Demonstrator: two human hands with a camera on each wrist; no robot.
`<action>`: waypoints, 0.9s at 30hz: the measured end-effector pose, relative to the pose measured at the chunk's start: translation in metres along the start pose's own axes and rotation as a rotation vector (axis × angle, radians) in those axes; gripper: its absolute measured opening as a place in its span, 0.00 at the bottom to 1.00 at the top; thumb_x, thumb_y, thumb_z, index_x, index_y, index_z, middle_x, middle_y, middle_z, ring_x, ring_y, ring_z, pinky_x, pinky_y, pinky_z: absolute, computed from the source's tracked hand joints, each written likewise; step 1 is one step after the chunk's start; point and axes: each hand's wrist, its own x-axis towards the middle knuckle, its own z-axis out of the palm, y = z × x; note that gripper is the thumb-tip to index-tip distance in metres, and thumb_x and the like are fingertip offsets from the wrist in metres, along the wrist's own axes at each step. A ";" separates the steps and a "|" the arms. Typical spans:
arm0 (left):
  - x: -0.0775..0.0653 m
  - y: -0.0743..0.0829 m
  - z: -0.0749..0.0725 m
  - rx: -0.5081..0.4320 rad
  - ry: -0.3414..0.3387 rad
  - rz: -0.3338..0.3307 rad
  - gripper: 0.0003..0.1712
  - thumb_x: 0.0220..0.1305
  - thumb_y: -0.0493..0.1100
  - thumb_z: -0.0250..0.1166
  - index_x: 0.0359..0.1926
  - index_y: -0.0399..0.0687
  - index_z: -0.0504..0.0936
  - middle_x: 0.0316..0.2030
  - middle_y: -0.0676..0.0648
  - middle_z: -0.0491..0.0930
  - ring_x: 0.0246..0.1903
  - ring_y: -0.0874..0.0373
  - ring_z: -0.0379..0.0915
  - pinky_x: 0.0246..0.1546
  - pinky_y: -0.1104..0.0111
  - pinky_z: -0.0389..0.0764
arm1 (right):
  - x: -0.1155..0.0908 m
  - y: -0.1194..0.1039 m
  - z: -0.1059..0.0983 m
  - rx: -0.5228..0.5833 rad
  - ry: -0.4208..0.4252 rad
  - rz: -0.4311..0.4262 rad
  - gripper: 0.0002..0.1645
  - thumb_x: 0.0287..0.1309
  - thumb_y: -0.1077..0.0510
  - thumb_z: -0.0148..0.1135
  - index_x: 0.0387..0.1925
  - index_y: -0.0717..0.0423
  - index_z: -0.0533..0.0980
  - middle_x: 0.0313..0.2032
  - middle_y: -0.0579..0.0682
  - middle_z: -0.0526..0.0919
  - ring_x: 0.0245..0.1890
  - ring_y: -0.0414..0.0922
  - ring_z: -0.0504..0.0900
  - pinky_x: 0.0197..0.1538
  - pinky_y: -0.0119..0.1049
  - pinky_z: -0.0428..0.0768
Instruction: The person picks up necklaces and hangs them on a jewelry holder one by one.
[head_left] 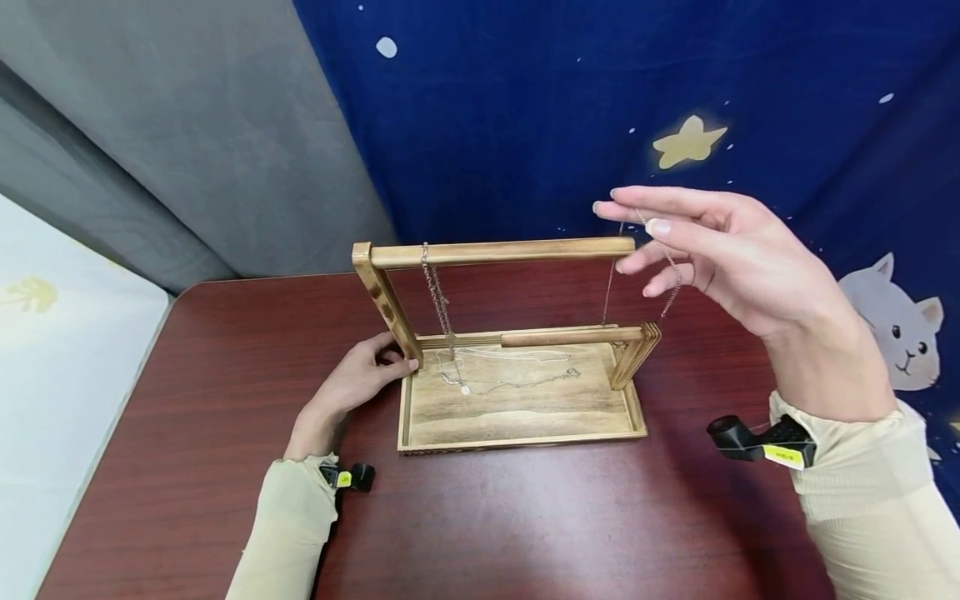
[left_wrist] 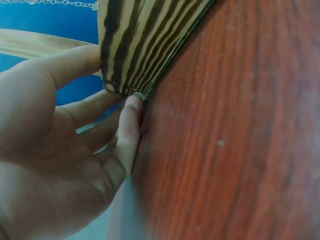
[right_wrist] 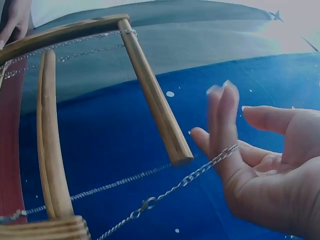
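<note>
A wooden jewelry stand (head_left: 517, 425) with a tray base and two horizontal bars stands on the table. My left hand (head_left: 358, 373) grips its left end low down, thumb and fingers at the corner of the base in the left wrist view. My right hand (head_left: 738, 258) is raised by the free right end of the upper bar (head_left: 502, 252). A silver chain necklace (right_wrist: 187, 179) drapes over its extended fingers, with the thumb held apart. Both chain strands run down past the lower bar (head_left: 573, 337). Another necklace (head_left: 437, 292) hangs near the upper bar's left end.
Thin chain and a small round pendant (head_left: 466, 390) lie in the tray. The reddish-brown table (head_left: 480, 517) reaches back to a grey curtain (head_left: 202, 133) and a blue star-patterned one (head_left: 487, 108). Wrist cameras (head_left: 761, 442) sit on both sleeves.
</note>
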 end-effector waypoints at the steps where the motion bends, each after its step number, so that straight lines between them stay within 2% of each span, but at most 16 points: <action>1: 0.000 0.000 0.000 -0.001 0.001 -0.001 0.24 0.66 0.45 0.68 0.59 0.40 0.76 0.33 0.45 0.82 0.35 0.54 0.75 0.42 0.64 0.72 | 0.001 0.000 0.001 -0.010 -0.002 -0.006 0.26 0.73 0.70 0.46 0.69 0.64 0.66 0.65 0.59 0.73 0.45 0.52 0.85 0.41 0.38 0.83; 4: 0.000 0.000 -0.001 0.002 0.002 -0.005 0.25 0.66 0.46 0.68 0.60 0.40 0.76 0.33 0.44 0.82 0.35 0.53 0.74 0.42 0.63 0.71 | 0.004 0.001 0.005 -0.026 -0.007 -0.019 0.25 0.74 0.69 0.46 0.69 0.63 0.66 0.66 0.59 0.72 0.52 0.54 0.83 0.46 0.40 0.82; 8: 0.001 0.000 -0.001 0.010 0.000 -0.004 0.25 0.66 0.46 0.67 0.60 0.41 0.76 0.33 0.45 0.81 0.35 0.53 0.74 0.43 0.62 0.71 | 0.007 0.002 0.010 0.014 -0.036 -0.023 0.25 0.74 0.69 0.45 0.69 0.64 0.66 0.66 0.61 0.72 0.55 0.56 0.81 0.51 0.42 0.81; 14: 0.000 0.001 0.000 0.008 -0.006 0.002 0.25 0.66 0.47 0.67 0.60 0.41 0.76 0.34 0.45 0.82 0.35 0.53 0.75 0.43 0.63 0.71 | 0.013 0.008 0.018 0.050 -0.103 -0.036 0.26 0.73 0.71 0.44 0.70 0.66 0.64 0.67 0.62 0.70 0.56 0.58 0.80 0.53 0.44 0.80; 22: -0.002 0.003 0.000 0.012 0.000 0.006 0.24 0.66 0.46 0.68 0.59 0.40 0.76 0.32 0.45 0.82 0.35 0.54 0.75 0.43 0.63 0.71 | 0.020 0.011 0.032 0.024 -0.114 -0.027 0.25 0.72 0.70 0.47 0.69 0.66 0.66 0.66 0.63 0.71 0.55 0.58 0.81 0.54 0.45 0.79; 27: -0.004 0.003 -0.001 0.000 0.002 0.006 0.25 0.66 0.46 0.68 0.59 0.40 0.76 0.33 0.45 0.82 0.35 0.53 0.74 0.42 0.65 0.71 | 0.023 0.013 0.039 0.049 -0.134 -0.012 0.25 0.73 0.69 0.47 0.68 0.65 0.67 0.66 0.64 0.70 0.58 0.59 0.78 0.57 0.46 0.77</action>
